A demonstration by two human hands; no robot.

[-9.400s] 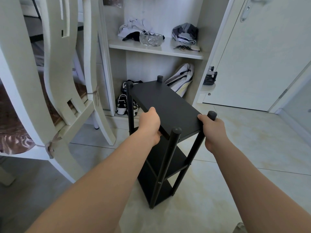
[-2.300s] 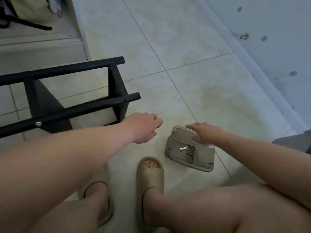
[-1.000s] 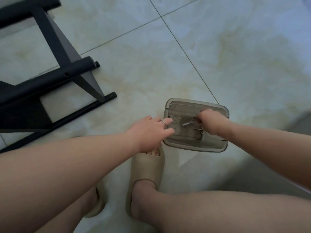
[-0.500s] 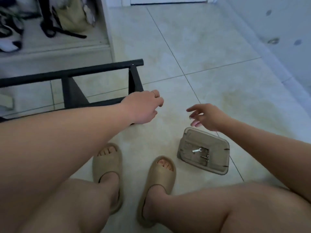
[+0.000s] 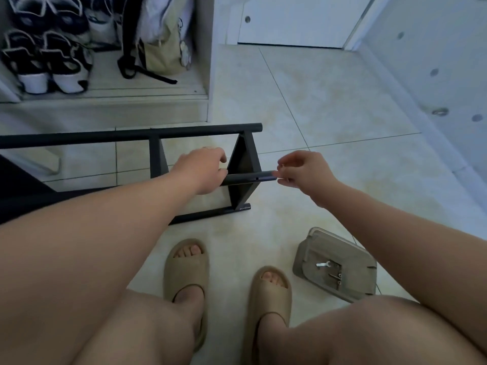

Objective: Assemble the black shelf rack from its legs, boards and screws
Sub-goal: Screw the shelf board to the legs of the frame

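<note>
The black shelf rack (image 5: 241, 164) lies on its side on the tiled floor, its legs running left to right. My left hand (image 5: 203, 168) grips the near upper leg (image 5: 247, 178) just left of its end board. My right hand (image 5: 303, 169) is at the tip of that leg, its fingers pinching something small that I cannot make out. A clear plastic box (image 5: 336, 264) with a small wrench and several screws stands on the floor to the right of my feet.
An open white cabinet (image 5: 208, 83) with shoes (image 5: 47, 64) and a beige bag (image 5: 160, 46) stands behind the rack. A white door (image 5: 295, 22) is at the back, a wall (image 5: 448, 61) to the right. My feet in beige slippers (image 5: 185, 267) are below.
The rack stood upright and now lies on its side. My right hand reached into the box, then rose to the leg's tip. My left hand closed round the leg.
</note>
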